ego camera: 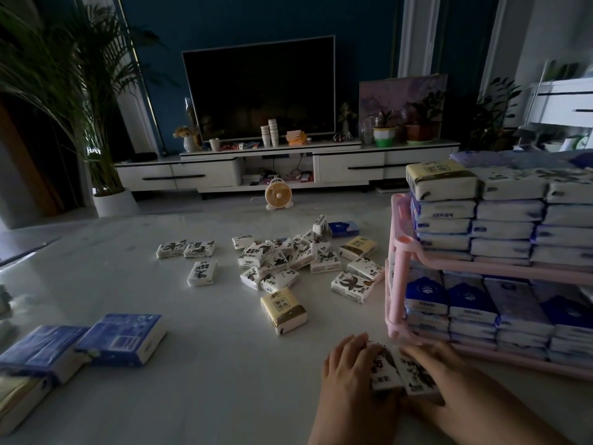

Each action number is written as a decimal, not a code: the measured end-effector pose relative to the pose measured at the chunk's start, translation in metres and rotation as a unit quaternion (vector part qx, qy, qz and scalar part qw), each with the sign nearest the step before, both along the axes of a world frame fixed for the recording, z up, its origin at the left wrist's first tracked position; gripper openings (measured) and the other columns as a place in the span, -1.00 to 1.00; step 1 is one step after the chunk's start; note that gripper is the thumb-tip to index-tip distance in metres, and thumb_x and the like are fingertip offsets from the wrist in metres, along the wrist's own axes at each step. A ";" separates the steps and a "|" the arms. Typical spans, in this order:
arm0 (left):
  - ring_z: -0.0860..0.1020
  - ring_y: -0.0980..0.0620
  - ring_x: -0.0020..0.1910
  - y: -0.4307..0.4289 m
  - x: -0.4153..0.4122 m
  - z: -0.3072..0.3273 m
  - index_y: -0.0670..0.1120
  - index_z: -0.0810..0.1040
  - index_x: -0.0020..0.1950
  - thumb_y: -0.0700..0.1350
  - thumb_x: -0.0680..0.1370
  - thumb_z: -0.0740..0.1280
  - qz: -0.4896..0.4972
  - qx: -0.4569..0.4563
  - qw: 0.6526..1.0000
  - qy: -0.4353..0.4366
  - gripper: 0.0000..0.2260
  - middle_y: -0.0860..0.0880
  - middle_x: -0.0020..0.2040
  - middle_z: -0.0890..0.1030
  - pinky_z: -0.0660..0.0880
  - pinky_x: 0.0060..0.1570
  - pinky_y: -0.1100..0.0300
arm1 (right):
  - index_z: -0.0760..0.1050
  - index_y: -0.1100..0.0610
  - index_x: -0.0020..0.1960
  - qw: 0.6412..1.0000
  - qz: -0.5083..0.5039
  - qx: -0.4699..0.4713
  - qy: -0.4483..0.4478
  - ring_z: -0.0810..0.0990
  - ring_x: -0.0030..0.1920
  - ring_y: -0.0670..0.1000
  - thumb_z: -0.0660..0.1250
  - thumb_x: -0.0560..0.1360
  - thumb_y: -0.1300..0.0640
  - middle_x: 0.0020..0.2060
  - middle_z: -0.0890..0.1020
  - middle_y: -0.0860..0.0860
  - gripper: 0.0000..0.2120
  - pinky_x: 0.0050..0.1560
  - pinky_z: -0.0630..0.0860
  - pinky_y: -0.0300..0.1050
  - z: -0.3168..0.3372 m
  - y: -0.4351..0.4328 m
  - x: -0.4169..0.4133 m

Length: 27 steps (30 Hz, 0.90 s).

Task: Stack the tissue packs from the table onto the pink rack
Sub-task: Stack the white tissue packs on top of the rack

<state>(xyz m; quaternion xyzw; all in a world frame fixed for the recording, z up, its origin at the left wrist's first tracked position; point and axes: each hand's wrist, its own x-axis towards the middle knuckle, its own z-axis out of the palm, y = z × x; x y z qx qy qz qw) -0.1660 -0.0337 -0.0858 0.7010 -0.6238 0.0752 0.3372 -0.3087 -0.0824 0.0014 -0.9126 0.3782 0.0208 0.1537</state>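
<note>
"Lower right of frame: hand status?"

"Both are on two small white tissue packs with dark flower print. The packs lie side by side on the pale glossy table, just in front of the pink plastic two-tier rack. My left hand curls its fingers round the left pack. My right hand lies over the right pack, but it is blurred, so I cannot tell grip from mere press."

"Risks?"

"Judgement only. Lifted as a pair and squeezed from the sides, the packs may buckle apart and drop. The top tier is piled well above its rim. A yellow-topped pack caps the corner column, and a nudge while placing could shed packs off the open side. The lower tier looks full too. A loose heap of small packs lies mid-frame, so much is left to stack."

"Legible text?"

"The dark blue packs in the lower tier carry a word resembling Vinda, though I'm not certain. The gold-and-white pack at centre has boxed Chinese characters, too dim to transcribe. The rest is illegible."
</note>
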 end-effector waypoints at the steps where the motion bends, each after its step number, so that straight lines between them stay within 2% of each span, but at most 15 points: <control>1: 0.47 0.08 0.21 0.001 -0.001 0.001 0.15 0.39 0.18 0.27 0.28 0.22 -0.003 0.006 1.000 0.002 -0.50 0.12 0.20 0.53 0.51 0.11 0.06 | -0.10 -0.19 0.47 1.000 -0.001 0.001 0.001 0.32 0.27 -0.18 0.22 0.51 -0.13 0.39 0.11 -0.11 -0.33 0.24 0.34 -0.29 0.000 0.000 0.000; 3: 0.46 0.09 0.21 0.002 -0.001 0.004 0.18 0.38 0.18 0.29 0.24 0.17 0.001 0.009 1.000 0.000 -0.47 0.12 0.20 0.53 0.52 0.10 0.10 | -0.11 -0.18 0.47 1.000 0.000 0.002 0.005 0.31 0.29 -0.17 0.22 0.52 -0.14 0.40 0.10 -0.11 -0.33 0.25 0.33 -0.29 0.000 -0.001 0.000; 4: 0.40 0.08 0.27 0.003 -0.002 0.006 0.19 0.35 0.20 0.30 0.23 0.15 -0.014 0.022 0.999 0.025 -0.44 0.10 0.25 0.49 0.47 0.17 0.02 | -0.12 -0.18 0.47 1.000 0.001 0.003 0.008 0.30 0.31 -0.17 0.22 0.51 -0.15 0.41 0.09 -0.10 -0.32 0.26 0.32 -0.29 0.000 -0.001 0.001; 5: 0.32 0.10 0.31 0.004 -0.002 0.007 0.21 0.33 0.22 0.31 0.23 0.13 -0.023 0.042 0.999 0.012 -0.43 0.10 0.29 0.46 0.41 0.25 0.02 | -0.13 -0.18 0.47 1.000 0.001 0.005 0.009 0.29 0.32 -0.16 0.22 0.50 -0.16 0.42 0.08 -0.10 -0.31 0.27 0.31 -0.28 0.000 -0.001 0.001; 6: 0.30 0.15 0.30 0.004 0.000 0.004 0.20 0.33 0.19 0.32 0.22 0.12 -0.020 0.042 0.999 0.002 -0.44 0.12 0.26 0.49 0.45 0.21 0.08 | -0.14 -0.17 0.47 1.000 0.001 0.008 0.010 0.28 0.34 -0.15 0.22 0.50 -0.18 0.43 0.07 -0.09 -0.29 0.29 0.30 -0.26 0.001 -0.001 0.001; 8: 0.36 0.23 0.14 0.003 0.001 0.005 0.19 0.34 0.11 0.36 0.21 0.08 -0.015 0.054 0.998 0.007 -0.47 0.21 0.08 0.57 0.53 -0.07 0.30 | -0.14 -0.17 0.48 1.000 0.001 0.009 0.013 0.28 0.35 -0.14 0.23 0.48 -0.19 0.45 0.06 -0.08 -0.27 0.30 0.30 -0.25 0.001 0.000 0.001; 10: 0.40 0.23 0.09 0.003 0.000 0.006 0.19 0.36 0.11 0.37 0.20 0.08 -0.011 0.037 0.999 0.003 -0.45 0.24 0.04 0.57 0.52 -0.14 0.33 | -0.14 -0.17 0.48 1.000 0.000 0.011 0.013 0.29 0.35 -0.14 0.23 0.49 -0.18 0.45 0.06 -0.07 -0.28 0.30 0.31 -0.25 0.002 0.000 0.001; 12: 0.42 0.14 0.23 0.002 -0.002 0.008 0.17 0.38 0.21 0.34 0.20 0.09 -0.009 0.034 0.999 -0.009 -0.39 0.18 0.20 0.50 0.50 0.08 0.15 | -0.13 -0.17 0.47 1.000 0.000 0.012 0.011 0.29 0.34 -0.14 0.22 0.50 -0.17 0.44 0.06 -0.08 -0.29 0.29 0.32 -0.26 0.002 0.001 0.001; 13: 0.38 0.12 0.30 0.003 -0.002 0.010 0.15 0.37 0.26 0.32 0.20 0.08 -0.015 0.060 0.998 0.015 -0.34 0.16 0.28 0.45 0.44 0.21 0.12 | -0.13 -0.18 0.47 1.000 0.001 0.010 0.010 0.29 0.33 -0.15 0.22 0.50 -0.15 0.44 0.06 -0.09 -0.30 0.28 0.32 -0.27 0.002 0.000 0.001; 14: 0.39 0.12 0.29 0.003 -0.002 0.010 0.15 0.36 0.27 0.32 0.20 0.08 0.000 0.041 0.999 -0.005 -0.35 0.15 0.28 0.45 0.43 0.23 0.14 | -0.14 -0.18 0.47 1.000 0.001 0.009 0.011 0.30 0.33 -0.15 0.22 0.51 -0.14 0.44 0.05 -0.09 -0.31 0.27 0.32 -0.28 0.003 0.001 0.000; 16: 0.52 0.17 0.10 0.003 -0.001 0.005 0.17 0.37 0.15 0.32 0.20 0.10 -0.016 0.022 1.000 -0.003 -0.44 0.18 0.10 0.56 0.55 -0.05 0.28 | -0.17 -0.18 0.47 1.000 0.000 0.006 0.018 0.30 0.34 -0.16 0.21 0.52 -0.14 0.45 0.05 -0.08 -0.30 0.27 0.31 -0.30 0.003 0.001 0.000; 18: 0.47 0.22 0.06 0.004 -0.001 0.002 0.18 0.35 0.10 0.33 0.20 0.09 -0.013 0.006 1.000 0.004 -0.48 0.21 0.02 0.59 0.55 -0.18 0.33 | -0.20 -0.18 0.47 1.000 0.003 0.003 0.027 0.28 0.35 -0.15 0.21 0.51 -0.16 0.45 0.04 -0.07 -0.28 0.28 0.30 -0.31 0.003 0.001 0.001; 23: 0.39 0.24 0.06 0.000 0.002 0.005 0.20 0.34 0.11 0.36 0.20 0.08 -0.006 -0.005 1.000 -0.021 -0.47 0.25 0.07 0.50 0.53 -0.19 0.35 | -0.18 -0.16 0.48 1.000 0.004 -0.002 0.027 0.28 0.35 -0.15 0.21 0.52 -0.14 0.46 0.04 -0.08 -0.28 0.29 0.30 -0.29 0.001 -0.002 0.002; 27: 0.52 0.20 0.04 0.003 0.001 0.006 0.16 0.37 0.11 0.33 0.22 0.11 -0.028 -0.003 1.000 -0.003 -0.48 0.18 0.04 0.58 0.55 -0.17 0.30 | -0.13 -0.19 0.48 1.000 0.003 -0.001 0.013 0.32 0.30 -0.17 0.22 0.51 -0.13 0.43 0.06 -0.09 -0.31 0.23 0.34 -0.31 -0.002 -0.002 0.001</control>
